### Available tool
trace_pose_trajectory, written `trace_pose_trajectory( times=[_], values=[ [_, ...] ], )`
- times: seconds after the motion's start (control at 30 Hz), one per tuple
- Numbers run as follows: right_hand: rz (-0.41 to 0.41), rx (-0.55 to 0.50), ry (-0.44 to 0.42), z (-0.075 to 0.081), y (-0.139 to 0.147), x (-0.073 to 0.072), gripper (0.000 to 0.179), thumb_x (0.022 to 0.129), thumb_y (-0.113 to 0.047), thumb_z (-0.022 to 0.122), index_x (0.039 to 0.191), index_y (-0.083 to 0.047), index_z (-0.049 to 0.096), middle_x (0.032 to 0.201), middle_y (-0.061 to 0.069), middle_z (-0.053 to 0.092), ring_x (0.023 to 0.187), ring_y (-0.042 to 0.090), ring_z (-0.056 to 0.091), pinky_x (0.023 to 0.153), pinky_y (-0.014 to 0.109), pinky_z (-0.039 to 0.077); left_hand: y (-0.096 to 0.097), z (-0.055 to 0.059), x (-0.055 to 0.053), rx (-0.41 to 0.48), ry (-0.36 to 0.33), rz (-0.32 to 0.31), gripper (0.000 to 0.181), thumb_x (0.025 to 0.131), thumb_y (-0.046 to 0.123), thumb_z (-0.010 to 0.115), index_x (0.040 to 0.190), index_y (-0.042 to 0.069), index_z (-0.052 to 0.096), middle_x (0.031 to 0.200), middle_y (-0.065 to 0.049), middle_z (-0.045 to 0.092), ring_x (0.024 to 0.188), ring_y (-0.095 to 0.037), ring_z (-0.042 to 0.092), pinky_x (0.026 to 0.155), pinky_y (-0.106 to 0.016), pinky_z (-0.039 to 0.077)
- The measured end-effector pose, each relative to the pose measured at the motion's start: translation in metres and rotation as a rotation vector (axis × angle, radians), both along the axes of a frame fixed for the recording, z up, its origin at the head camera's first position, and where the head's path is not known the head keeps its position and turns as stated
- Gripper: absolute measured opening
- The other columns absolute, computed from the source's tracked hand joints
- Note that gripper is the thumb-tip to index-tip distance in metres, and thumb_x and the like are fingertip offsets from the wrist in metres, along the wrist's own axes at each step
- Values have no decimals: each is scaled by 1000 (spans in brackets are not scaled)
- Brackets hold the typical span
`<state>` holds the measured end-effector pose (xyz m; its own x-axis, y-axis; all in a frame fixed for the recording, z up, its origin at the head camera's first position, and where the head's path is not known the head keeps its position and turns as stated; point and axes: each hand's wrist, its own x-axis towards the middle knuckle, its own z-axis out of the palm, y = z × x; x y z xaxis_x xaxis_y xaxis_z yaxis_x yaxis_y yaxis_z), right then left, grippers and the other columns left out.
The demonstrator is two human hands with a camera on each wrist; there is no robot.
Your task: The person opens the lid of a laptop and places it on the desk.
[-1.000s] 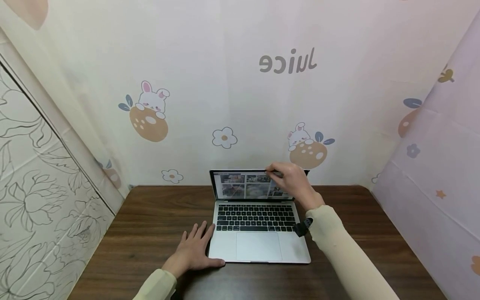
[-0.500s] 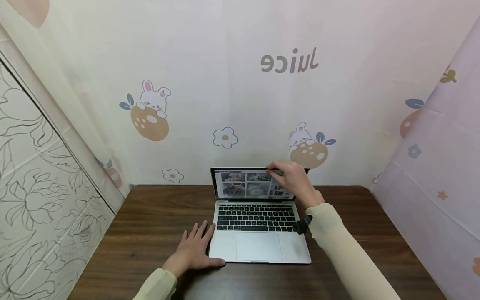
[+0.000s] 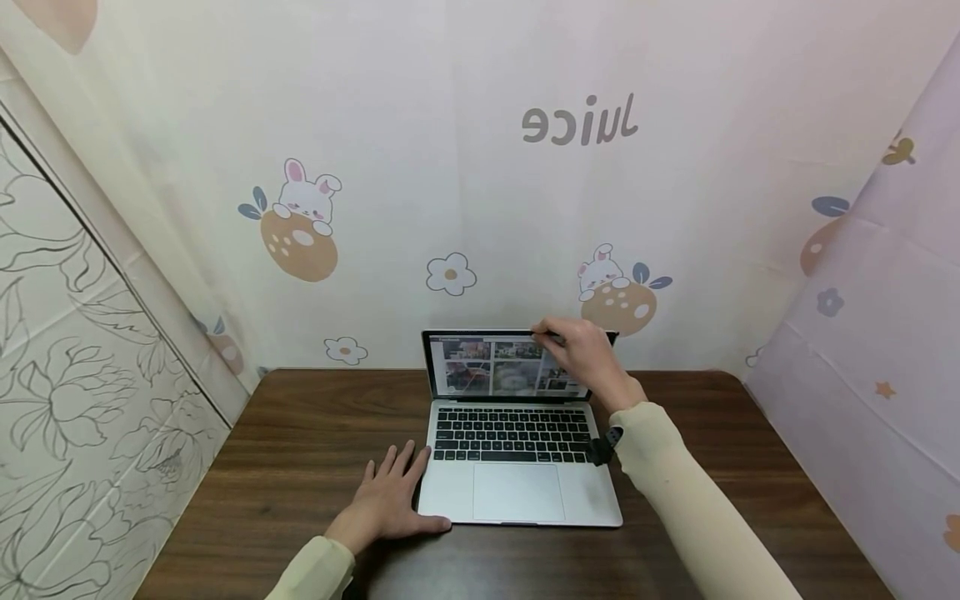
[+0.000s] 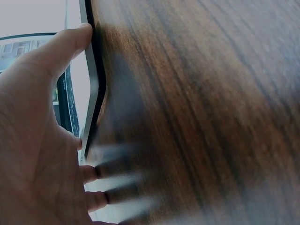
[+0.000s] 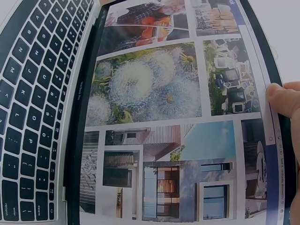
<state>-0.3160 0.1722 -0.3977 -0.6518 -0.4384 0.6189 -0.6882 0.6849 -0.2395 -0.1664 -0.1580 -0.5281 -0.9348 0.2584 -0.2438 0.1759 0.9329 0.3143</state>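
A silver laptop (image 3: 517, 493) stands unfolded on the wooden table, its black keyboard (image 3: 513, 435) facing the person. Photo tiles fill the lit screen (image 3: 480, 367), and they show large in the right wrist view. My right hand (image 3: 588, 354) pinches the top edge of the lid right of its middle, the thumb (image 5: 276, 93) on the screen side. Fingers spread, my left hand (image 3: 386, 504) rests at the laptop's front left corner. Its thumb (image 4: 75, 40) lies along the front edge, while the other fingers reach along the left side.
The dark wooden table (image 3: 315, 442) extends to both sides of the laptop. Close behind it hangs a pale printed curtain (image 3: 390, 167). More printed cloth closes off the left and right sides. A black wrist device (image 3: 603, 446) sits at the right cuff.
The lid has tilted back slightly, its top edge rising in the head view, with my right hand moving up along with it. My left hand and the laptop base stay put.
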Motion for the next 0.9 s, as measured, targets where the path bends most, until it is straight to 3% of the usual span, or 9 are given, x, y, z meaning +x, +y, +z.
trace_pose_trajectory(
  times=[0.9],
  values=[
    [-34,-22,-50,-1,-3,-8,7,97,-16,73,103,-14,76,102,5,80,86,23,77,72,43,61,1,-2,-1,-2,-7,3,123,70,89,65,164,19,30,169,-15,27,155,-45,23,117,-74,19]
  ],
)
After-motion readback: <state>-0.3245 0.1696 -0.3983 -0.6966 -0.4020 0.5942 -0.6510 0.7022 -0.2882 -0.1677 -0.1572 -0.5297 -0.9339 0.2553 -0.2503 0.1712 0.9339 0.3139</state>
